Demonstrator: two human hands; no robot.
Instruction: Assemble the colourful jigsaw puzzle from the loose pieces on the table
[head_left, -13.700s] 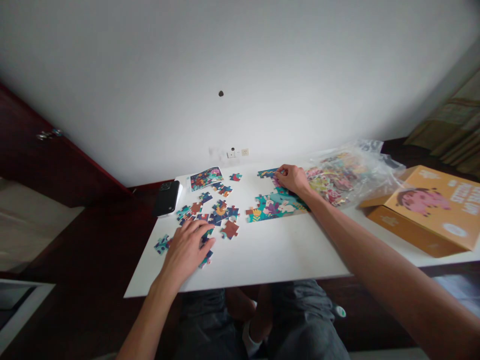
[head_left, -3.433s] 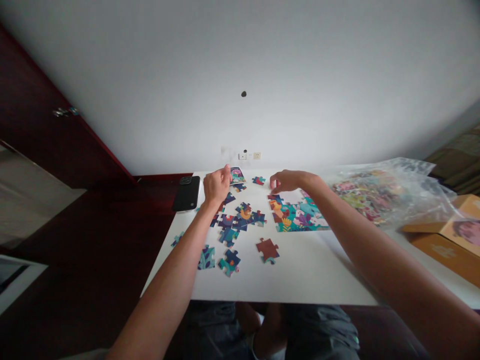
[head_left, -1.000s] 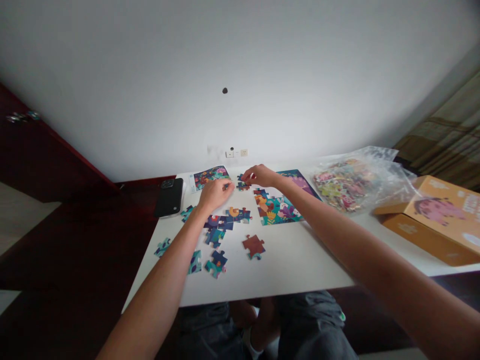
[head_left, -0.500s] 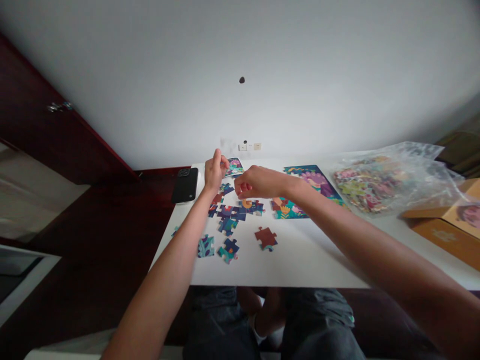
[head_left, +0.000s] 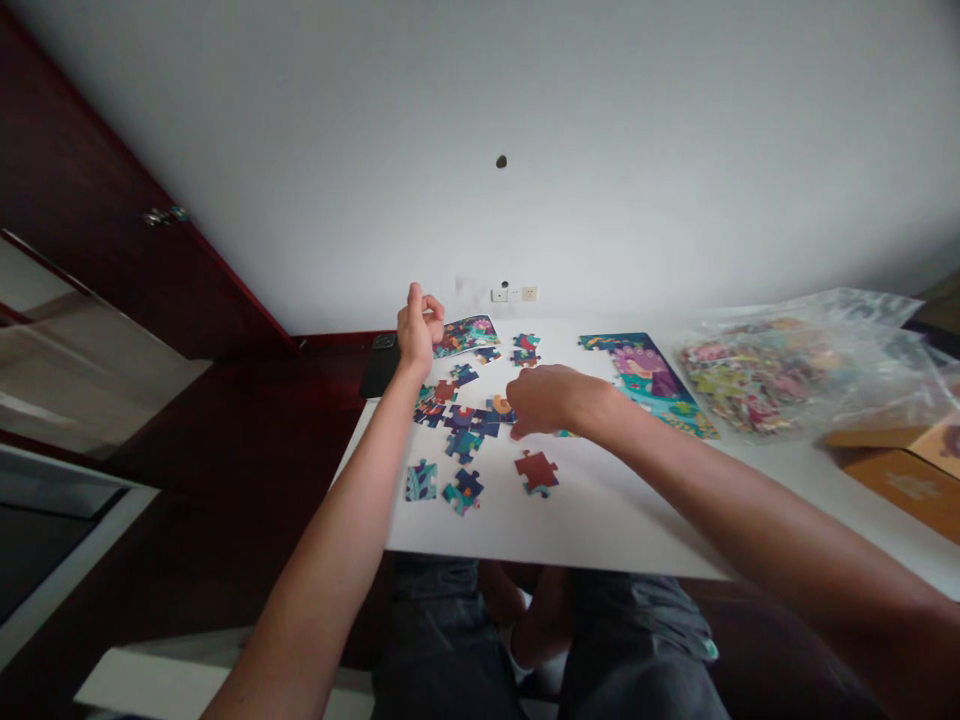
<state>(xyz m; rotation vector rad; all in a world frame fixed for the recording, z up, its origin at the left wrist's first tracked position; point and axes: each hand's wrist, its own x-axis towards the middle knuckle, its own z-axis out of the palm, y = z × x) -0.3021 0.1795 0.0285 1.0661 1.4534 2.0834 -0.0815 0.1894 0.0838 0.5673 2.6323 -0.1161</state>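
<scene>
My right hand (head_left: 553, 402) is over the middle of the table, fingers bent down at the right end of a cluster of joined dark blue puzzle pieces (head_left: 463, 420). It covers the puzzle piece beside the one with the orange crescent (head_left: 499, 407); its fingertips are partly hidden. My left hand (head_left: 420, 328) is raised at the table's far left, thumb up and fingers curled, by the left end of a printed picture sheet (head_left: 472, 334). What it pinches, if anything, does not show. Nearer me lie a reddish-brown piece (head_left: 537, 472), a blue-green piece (head_left: 463, 491) and a leaf-patterned piece (head_left: 421, 481).
A partly assembled puzzle section (head_left: 660, 385) lies right of my right hand. Beyond it are a clear bag of puzzle pieces (head_left: 757, 375) and an orange-brown box (head_left: 900, 480). Two joined pieces (head_left: 526, 350) sit at the back. A black phone (head_left: 377, 370) is at the left edge.
My right hand has moved right and nearer me, down onto the cluster's right end, uncovering pieces at the back. My left hand has shifted left, showing more of the picture sheet. The view has turned slightly.
</scene>
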